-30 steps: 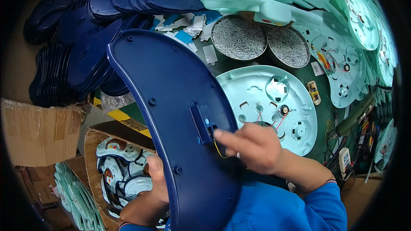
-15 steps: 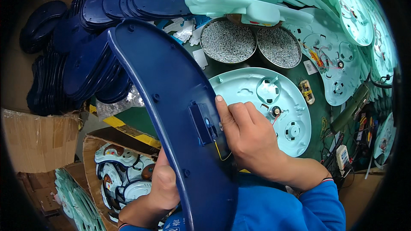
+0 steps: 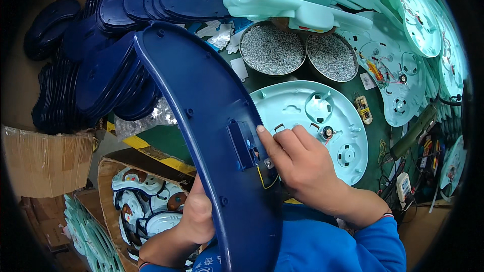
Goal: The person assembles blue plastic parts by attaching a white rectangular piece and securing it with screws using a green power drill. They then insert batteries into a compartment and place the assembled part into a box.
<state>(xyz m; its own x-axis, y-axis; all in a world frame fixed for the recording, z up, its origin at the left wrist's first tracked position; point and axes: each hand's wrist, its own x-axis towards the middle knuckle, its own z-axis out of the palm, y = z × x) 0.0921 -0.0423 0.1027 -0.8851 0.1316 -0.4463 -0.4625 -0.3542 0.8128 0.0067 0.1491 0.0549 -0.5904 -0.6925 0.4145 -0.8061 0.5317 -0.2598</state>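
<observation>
A long, curved dark blue plastic shell (image 3: 201,106) is held up in front of me, its inner side showing. My left hand (image 3: 197,216) grips its left edge, fingers hidden behind it. On the shell is a raised rectangular battery housing (image 3: 241,146), from which a thin yellow wire (image 3: 262,179) loops toward my right hand. My right hand (image 3: 305,163) is beside the housing, index finger stretched along the shell's right edge. A small shiny metal contact plate (image 3: 268,163) shows at its curled fingers, apparently pinched there; the thumb is hidden.
Behind lies a mint green shell (image 3: 327,111) with a small round speaker (image 3: 327,132). Two round tins of screws (image 3: 272,50) stand beyond it. Dark blue shells (image 3: 106,65) are stacked at left, mint shells (image 3: 428,25) at right. A cardboard box (image 3: 108,191) of assembled parts sits lower left.
My right hand has shifted slightly down and right, and the metal contact plate now shows clear of the housing. The blue shell has moved slightly right in the picture.
</observation>
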